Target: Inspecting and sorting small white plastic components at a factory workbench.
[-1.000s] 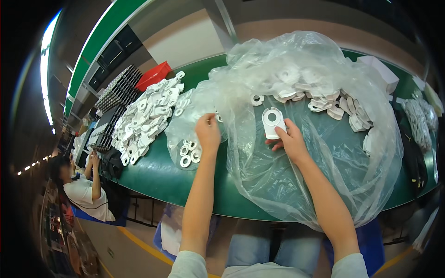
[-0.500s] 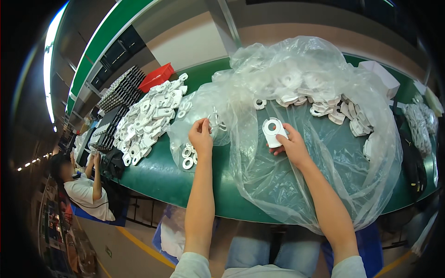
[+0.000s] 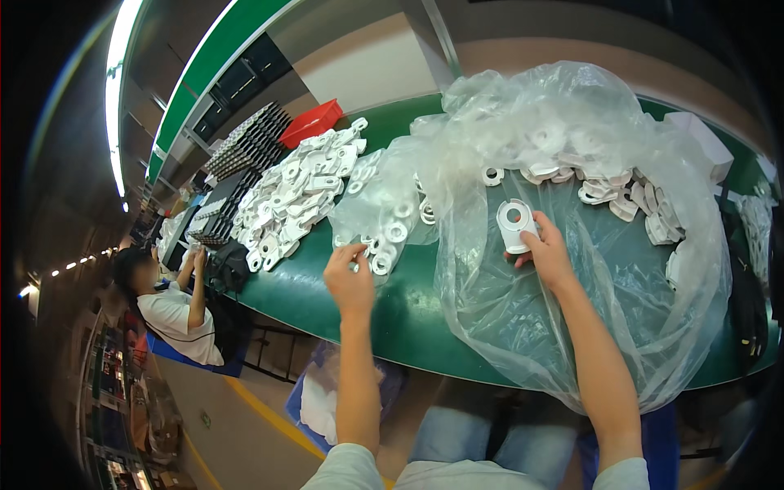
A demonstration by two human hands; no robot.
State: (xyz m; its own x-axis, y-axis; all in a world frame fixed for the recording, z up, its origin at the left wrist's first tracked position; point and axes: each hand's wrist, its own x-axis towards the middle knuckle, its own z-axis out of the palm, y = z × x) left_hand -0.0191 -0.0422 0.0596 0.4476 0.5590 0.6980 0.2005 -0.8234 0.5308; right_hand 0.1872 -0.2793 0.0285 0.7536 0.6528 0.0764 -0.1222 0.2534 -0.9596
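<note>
My right hand (image 3: 546, 249) grips a white plastic part with a round hole (image 3: 514, 229), upright above the clear plastic bag (image 3: 469, 302). Thumb lies on its front face and the other fingers are behind it. My left hand (image 3: 349, 280) is pinched together just left of several loose white rings (image 3: 380, 263), at the edge of a smaller clear bag (image 3: 347, 216). Whether something small sits between its fingertips cannot be made out. Inside the large bag, more white parts (image 3: 621, 204) lie heaped along the far and right sides.
A big pile of white parts (image 3: 298, 192) covers the table's left side. Behind it are stacked dark trays (image 3: 249, 139) and a red bin (image 3: 312, 122). A white box (image 3: 702, 147) stands far right. At the left, another person (image 3: 175, 310) sits at the green table (image 3: 302, 302).
My left hand has moved left and nearer to me, away from the bag's opening, down beside the loose rings. My right hand still holds the white part. The whole view has shifted slightly.
</note>
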